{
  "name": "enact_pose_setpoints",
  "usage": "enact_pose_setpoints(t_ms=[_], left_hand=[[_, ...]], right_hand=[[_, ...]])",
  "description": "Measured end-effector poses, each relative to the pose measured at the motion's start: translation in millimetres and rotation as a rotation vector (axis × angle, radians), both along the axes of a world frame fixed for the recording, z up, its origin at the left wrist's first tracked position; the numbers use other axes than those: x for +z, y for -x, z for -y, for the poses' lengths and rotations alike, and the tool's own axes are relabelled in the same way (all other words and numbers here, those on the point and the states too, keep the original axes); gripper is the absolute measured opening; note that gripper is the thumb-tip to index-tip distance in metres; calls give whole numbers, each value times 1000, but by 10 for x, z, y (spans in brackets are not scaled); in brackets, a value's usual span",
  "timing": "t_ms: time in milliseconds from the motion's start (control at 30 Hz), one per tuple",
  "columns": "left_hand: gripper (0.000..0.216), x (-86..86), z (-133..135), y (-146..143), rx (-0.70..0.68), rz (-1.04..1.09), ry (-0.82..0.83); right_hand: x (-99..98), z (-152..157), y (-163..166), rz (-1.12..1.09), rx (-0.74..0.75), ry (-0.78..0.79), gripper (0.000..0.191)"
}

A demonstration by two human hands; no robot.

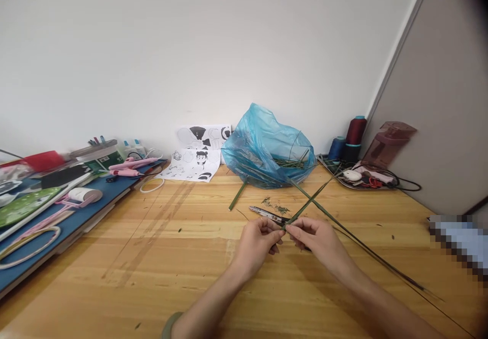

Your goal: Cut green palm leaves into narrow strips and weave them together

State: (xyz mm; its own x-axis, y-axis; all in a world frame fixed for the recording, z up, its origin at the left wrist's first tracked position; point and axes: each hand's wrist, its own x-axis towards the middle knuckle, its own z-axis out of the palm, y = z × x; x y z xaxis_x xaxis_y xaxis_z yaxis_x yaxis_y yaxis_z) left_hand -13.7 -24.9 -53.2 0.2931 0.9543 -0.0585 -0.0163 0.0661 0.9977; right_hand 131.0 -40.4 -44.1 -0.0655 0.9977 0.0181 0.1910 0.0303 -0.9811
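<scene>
My left hand (256, 242) and my right hand (316, 237) are close together above the table, thumbs and fingertips pinched. Between them they hold one end of a long, narrow green leaf strip (309, 200), which slants up and away to the right. A second long leaf strip (354, 231) crosses behind it and runs toward the right front. Just beyond my fingers lies a utility knife (267, 213), its near end partly hidden by my hands. Small green clippings (281, 210) are scattered past the knife.
A blue plastic bag (255, 141) of green strips stands at the back, a short stalk (238, 195) beside it. Printed sheets (190, 163) lean on the wall. Thread spools (355, 131) and a cluttered tray (366, 185) are right; a blue board (110, 189) with a pink glue gun (131, 166) is left.
</scene>
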Motion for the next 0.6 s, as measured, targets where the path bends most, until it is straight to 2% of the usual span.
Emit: enact_pose_setpoints(t_ms=[200,367,433,600], left_hand=[[22,21,38,-9,-15,-1,-70],[25,35,60,-21,-119,206,153],[25,37,73,-33,-143,288,193],[29,34,92,-47,-94,232,104]], right_hand=[[-69,-9,9,-65,-3,21,22],[-52,4,5,-143,46,-21,20],[-51,14,1,-170,61,-31,19],[-65,28,-5,-215,46,-54,20]])
